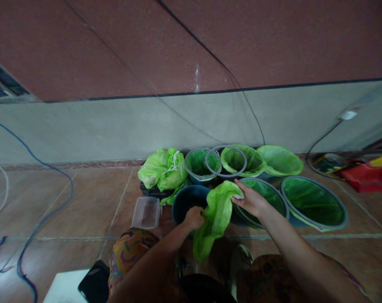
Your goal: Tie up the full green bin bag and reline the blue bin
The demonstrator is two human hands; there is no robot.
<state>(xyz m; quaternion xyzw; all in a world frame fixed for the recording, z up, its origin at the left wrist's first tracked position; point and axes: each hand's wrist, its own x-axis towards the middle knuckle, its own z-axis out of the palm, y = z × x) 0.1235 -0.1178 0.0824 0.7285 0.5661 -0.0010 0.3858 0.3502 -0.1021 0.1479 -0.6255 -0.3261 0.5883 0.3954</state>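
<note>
A green plastic bag (215, 214) hangs loosely between my two hands. My left hand (194, 217) is closed on its left edge, just in front of a dark blue bucket (182, 198) with no liner showing in it. The fingers of my right hand (248, 198) pinch the bag's upper right end. Behind that hand stands a bucket lined in green with a grey rim ring (284, 204). A loose grey ring (245, 162) leans over the lined buckets at the back.
Another lined bucket (314, 202) stands at the right. Tied green bags (162, 170) and a clear plastic box (146, 212) lie left of the buckets. A red object (366, 174) is at far right. A blue hose (49, 216) crosses the tiles; a black phone-like object (94, 282) lies near my knee.
</note>
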